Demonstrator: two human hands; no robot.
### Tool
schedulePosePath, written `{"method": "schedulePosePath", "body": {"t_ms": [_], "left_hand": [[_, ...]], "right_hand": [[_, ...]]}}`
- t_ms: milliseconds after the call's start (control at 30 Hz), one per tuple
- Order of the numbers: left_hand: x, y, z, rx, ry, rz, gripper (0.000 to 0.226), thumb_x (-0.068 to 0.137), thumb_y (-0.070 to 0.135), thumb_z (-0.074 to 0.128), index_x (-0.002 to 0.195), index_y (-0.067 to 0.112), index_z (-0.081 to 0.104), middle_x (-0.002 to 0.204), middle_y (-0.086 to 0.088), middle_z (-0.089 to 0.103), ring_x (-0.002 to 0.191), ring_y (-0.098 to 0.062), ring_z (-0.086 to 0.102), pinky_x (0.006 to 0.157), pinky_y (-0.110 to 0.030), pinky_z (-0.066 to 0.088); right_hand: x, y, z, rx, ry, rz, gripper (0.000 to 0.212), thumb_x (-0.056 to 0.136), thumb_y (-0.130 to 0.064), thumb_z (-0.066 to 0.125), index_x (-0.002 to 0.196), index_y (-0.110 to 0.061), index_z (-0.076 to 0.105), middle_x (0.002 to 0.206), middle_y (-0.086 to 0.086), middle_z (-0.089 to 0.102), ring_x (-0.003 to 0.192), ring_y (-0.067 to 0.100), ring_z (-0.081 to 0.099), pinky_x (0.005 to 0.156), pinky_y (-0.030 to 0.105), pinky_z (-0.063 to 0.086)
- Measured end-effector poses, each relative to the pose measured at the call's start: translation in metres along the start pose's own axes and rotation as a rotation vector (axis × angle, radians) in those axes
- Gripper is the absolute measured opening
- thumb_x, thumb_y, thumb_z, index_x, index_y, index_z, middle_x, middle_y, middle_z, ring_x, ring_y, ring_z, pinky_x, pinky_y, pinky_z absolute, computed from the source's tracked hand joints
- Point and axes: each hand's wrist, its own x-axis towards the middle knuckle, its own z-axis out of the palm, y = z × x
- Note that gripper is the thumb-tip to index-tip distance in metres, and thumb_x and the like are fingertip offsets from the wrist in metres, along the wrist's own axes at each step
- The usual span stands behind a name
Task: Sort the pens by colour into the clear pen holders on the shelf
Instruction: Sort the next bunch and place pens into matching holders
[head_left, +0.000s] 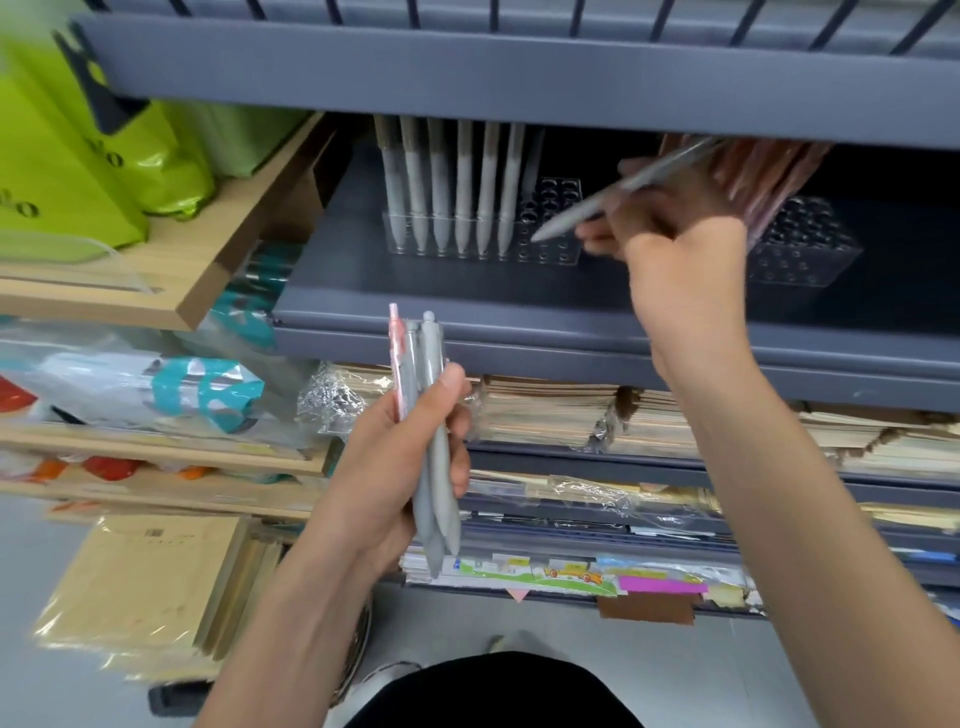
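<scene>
My right hand (670, 244) is shut on a single grey pen (587, 208), held slanted with its tip just above the free holes at the right end of the left clear pen holder (550, 254). Several grey pens (441, 187) stand upright in that holder's front row. A second clear holder (800, 254) further right carries pink pens (763, 171), partly hidden behind my right hand. Below the shelf edge, my left hand (395, 457) grips a bundle of grey pens (436, 457) with one pink pen (396, 364) at its left side.
The grey shelf board (467, 306) bears both holders, with another shelf (519, 73) low overhead. Green bags (104, 171) rest on a wooden shelf at left. Stacks of paper and notebooks (550, 415) fill the shelves below.
</scene>
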Motion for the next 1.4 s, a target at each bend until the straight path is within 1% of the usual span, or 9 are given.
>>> {"method": "schedulePosePath", "body": {"t_ms": [167,333,500,667,967,1100,1167,1233,1400], "left_hand": [[0.003,0.007,-0.012,-0.042,0.004,-0.045,0.044,0.078,0.052,0.073,0.097,0.013,0.064,0.065,0.002,0.051,0.042,-0.015,0.045,0.039,-0.024,0.043],[0.005,0.010,-0.019,-0.013,-0.010,-0.061,0.014,0.091,0.023,0.058,0.094,0.010,0.059,0.063,0.001,0.049,0.038,-0.014,0.042,0.035,-0.023,0.038],[0.006,0.010,-0.025,0.008,-0.045,-0.078,0.020,0.090,0.025,0.067,0.089,0.009,0.056,0.064,0.000,0.054,0.040,-0.013,0.045,0.037,-0.023,0.042],[0.004,0.011,-0.028,0.038,-0.054,-0.040,0.028,0.076,0.034,0.078,0.075,0.012,0.061,0.063,-0.002,0.054,0.043,-0.010,0.048,0.040,-0.020,0.043],[0.005,0.014,-0.025,0.017,-0.017,0.010,0.028,0.074,0.036,0.076,0.080,0.010,0.064,0.067,-0.001,0.064,0.043,-0.010,0.049,0.038,-0.020,0.042],[0.007,0.014,-0.024,0.025,-0.022,0.037,0.033,0.076,0.035,0.076,0.086,0.007,0.062,0.063,0.000,0.065,0.041,-0.011,0.049,0.037,-0.021,0.041],[0.009,0.013,-0.024,0.026,-0.038,0.062,0.029,0.076,0.033,0.080,0.085,0.009,0.065,0.066,-0.003,0.067,0.040,-0.011,0.050,0.037,-0.021,0.042],[0.010,0.012,-0.023,0.017,-0.048,0.077,0.023,0.072,0.035,0.080,0.078,0.016,0.069,0.071,-0.005,0.070,0.040,-0.012,0.051,0.038,-0.021,0.042],[0.016,0.010,-0.014,0.028,-0.074,0.094,0.017,0.071,0.038,0.079,0.071,0.022,0.072,0.073,-0.006,0.071,0.039,-0.013,0.051,0.037,-0.020,0.042]], "right_hand": [[0.024,0.017,0.020,-0.199,0.144,-0.146,0.009,0.091,-0.008,0.054,0.091,-0.006,0.063,0.089,0.006,0.067,0.080,0.010,0.063,0.078,0.017,0.052],[0.049,0.020,0.038,-0.471,0.039,-0.155,0.029,0.095,-0.013,0.047,0.072,-0.028,0.054,0.089,0.009,0.071,0.088,0.030,0.068,0.087,0.047,0.052],[0.070,0.020,0.042,-0.636,-0.040,-0.136,0.031,0.096,-0.028,0.047,0.111,-0.005,0.062,0.108,0.015,0.068,0.100,0.032,0.064,0.093,0.038,0.049],[0.074,0.019,0.049,-0.748,-0.046,-0.141,0.028,0.092,-0.025,0.050,0.109,-0.005,0.063,0.108,0.014,0.066,0.102,0.029,0.061,0.080,0.027,0.041],[0.079,0.021,0.051,-0.664,-0.075,-0.010,0.015,0.090,-0.021,0.052,0.091,-0.009,0.060,0.091,0.012,0.066,0.088,0.029,0.064,0.070,0.025,0.041],[0.065,0.016,0.042,-0.616,-0.034,-0.058,0.020,0.091,-0.027,0.056,0.093,-0.013,0.070,0.092,0.009,0.073,0.085,0.024,0.068,0.083,0.039,0.053],[0.045,0.012,0.038,-0.475,-0.040,-0.026,0.013,0.089,-0.023,0.058,0.079,-0.025,0.067,0.079,0.004,0.073,0.063,0.019,0.065,0.064,0.038,0.054],[0.019,0.008,0.034,-0.348,-0.190,0.087,0.017,0.089,-0.025,0.062,0.073,-0.024,0.066,0.066,-0.001,0.070,0.043,0.012,0.052,0.042,0.026,0.041],[-0.020,0.006,0.018,-0.166,-0.675,0.299,0.017,0.089,-0.032,0.068,0.088,-0.017,0.075,0.075,-0.001,0.071,0.047,0.008,0.046,0.038,0.020,0.032]]}}
